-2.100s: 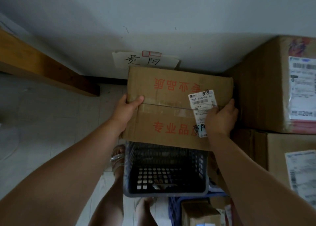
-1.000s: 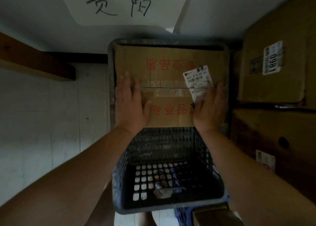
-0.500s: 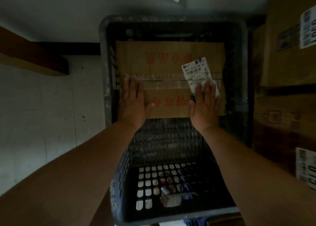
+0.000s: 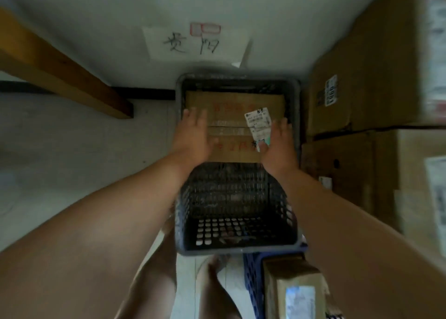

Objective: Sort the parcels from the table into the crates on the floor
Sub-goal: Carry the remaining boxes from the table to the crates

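Observation:
A brown cardboard parcel with red lettering and a white shipping label lies flat in the far half of a dark grey plastic crate on the floor. My left hand hovers over the parcel's left side, fingers spread, holding nothing. My right hand is over the parcel's right side beside the label, also with spread fingers. Whether the palms still touch the cardboard I cannot tell. The crate's near half holds only a small scrap on its perforated bottom.
A paper sign with handwritten characters hangs on the wall above the crate. Stacked cardboard boxes fill the right side. A blue crate with a taped parcel sits near my feet. A wooden beam runs at left.
The parcel went from being held above the crate to lying inside it. My hands have lifted back off it, and my head has risen so the view is wider.

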